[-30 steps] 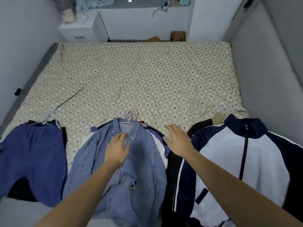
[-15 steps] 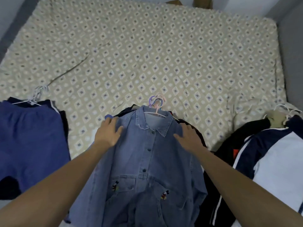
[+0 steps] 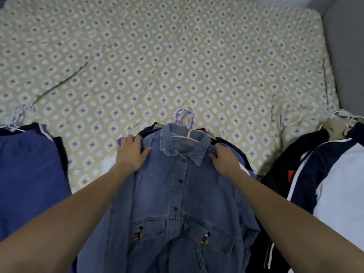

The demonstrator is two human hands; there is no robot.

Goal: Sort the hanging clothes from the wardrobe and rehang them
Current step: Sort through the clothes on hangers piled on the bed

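Both hands hold a denim shirt (image 3: 177, 194) on the bed (image 3: 177, 56): left hand (image 3: 132, 152) and right hand (image 3: 224, 160) grip its shoulders.

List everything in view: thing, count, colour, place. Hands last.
denim shirt: one, blue, centre, on a pink hanger, atop a pile
hanger hooks: several, purple, blue, pink, above the collar
shorts: one, dark blue, left
jacket: one, navy and white, right
bedsheet: one, beige with diamond pattern, under everything
left hand: grips the shirt's left shoulder
right hand: grips the shirt's right shoulder
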